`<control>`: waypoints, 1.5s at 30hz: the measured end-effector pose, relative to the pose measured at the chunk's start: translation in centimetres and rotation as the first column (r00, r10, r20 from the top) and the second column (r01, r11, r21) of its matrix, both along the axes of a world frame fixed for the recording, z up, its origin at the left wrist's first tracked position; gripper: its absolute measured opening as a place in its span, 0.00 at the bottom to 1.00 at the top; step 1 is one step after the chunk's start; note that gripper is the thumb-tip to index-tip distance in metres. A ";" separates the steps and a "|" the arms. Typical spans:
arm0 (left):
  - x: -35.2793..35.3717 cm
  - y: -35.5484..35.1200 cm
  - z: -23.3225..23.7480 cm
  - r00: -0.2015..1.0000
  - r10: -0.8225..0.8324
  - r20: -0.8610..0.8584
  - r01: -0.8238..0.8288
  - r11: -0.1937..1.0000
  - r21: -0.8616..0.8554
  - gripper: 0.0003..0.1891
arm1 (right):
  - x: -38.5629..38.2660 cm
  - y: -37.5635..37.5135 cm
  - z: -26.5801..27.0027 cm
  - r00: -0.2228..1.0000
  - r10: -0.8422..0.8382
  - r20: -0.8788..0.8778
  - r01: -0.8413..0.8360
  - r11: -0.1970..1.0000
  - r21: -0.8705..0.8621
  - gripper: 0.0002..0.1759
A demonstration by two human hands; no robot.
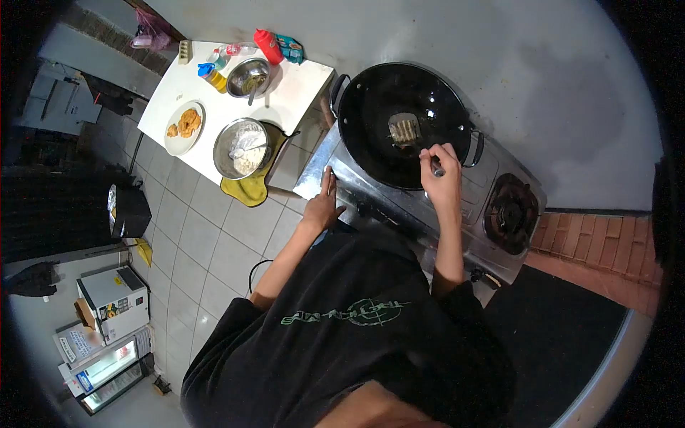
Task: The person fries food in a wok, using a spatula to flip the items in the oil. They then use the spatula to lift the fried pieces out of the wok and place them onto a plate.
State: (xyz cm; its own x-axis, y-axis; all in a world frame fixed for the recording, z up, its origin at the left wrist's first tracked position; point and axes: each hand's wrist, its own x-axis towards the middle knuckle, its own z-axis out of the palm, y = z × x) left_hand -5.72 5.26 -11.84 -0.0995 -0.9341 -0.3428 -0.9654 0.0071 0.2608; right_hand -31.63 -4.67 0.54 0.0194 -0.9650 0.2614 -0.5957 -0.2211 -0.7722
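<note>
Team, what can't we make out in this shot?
All in the head view:
Under the wok: whatever lies there, any flame included; the wok covers it.
Spatula: part of its handle; the right hand wraps it.
Left hand: its palm, and whether it touches the stove; the back of the hand hides this.
Printed sheet, lower left: wording too small to read.

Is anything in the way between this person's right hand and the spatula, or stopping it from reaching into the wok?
Nothing visible: the right hand grips the handle of the spatula, whose slotted head is inside the wok. The left hand is off to the side, outside the wok.
</note>
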 end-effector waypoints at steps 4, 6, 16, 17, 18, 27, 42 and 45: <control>0.2 0.0 -0.7 1.000 -0.013 -0.003 0.013 1.000 -0.021 0.50 | 0.0 0.0 -0.3 1.000 -0.012 0.014 0.012 1.000 -0.003 0.10; 0.2 0.0 -0.5 1.000 -0.020 -0.004 0.020 1.000 -0.024 0.50 | 0.0 0.1 -0.2 1.000 -0.010 0.011 0.010 1.000 -0.002 0.10; 0.1 -0.1 0.5 0.999 -0.029 0.022 0.029 1.000 0.000 0.50 | -0.1 0.6 0.1 0.998 -0.037 -0.050 0.039 0.998 0.054 0.10; 0.1 -0.2 0.6 0.999 -0.028 0.031 0.028 1.000 0.004 0.50 | 0.0 0.7 0.1 0.998 -0.040 -0.049 0.043 0.998 0.053 0.10; 0.0 -0.2 0.6 0.999 -0.030 0.031 0.030 1.000 0.003 0.50 | 0.0 0.8 0.2 0.998 -0.046 -0.038 0.048 0.997 0.060 0.11; 0.2 -0.1 0.7 0.999 -0.032 0.018 0.032 0.999 -0.003 0.50 | 0.1 0.5 0.1 0.998 -0.062 -0.016 0.063 0.996 0.064 0.12; 0.0 -0.2 1.1 0.999 -0.024 0.025 0.024 0.999 0.033 0.49 | 0.3 0.4 -0.2 0.996 -0.083 0.039 0.081 0.996 0.042 0.16; 0.1 -0.2 0.9 0.999 -0.028 0.026 0.027 0.999 0.036 0.49 | 0.4 0.5 0.0 0.996 -0.085 0.032 0.083 0.995 0.063 0.16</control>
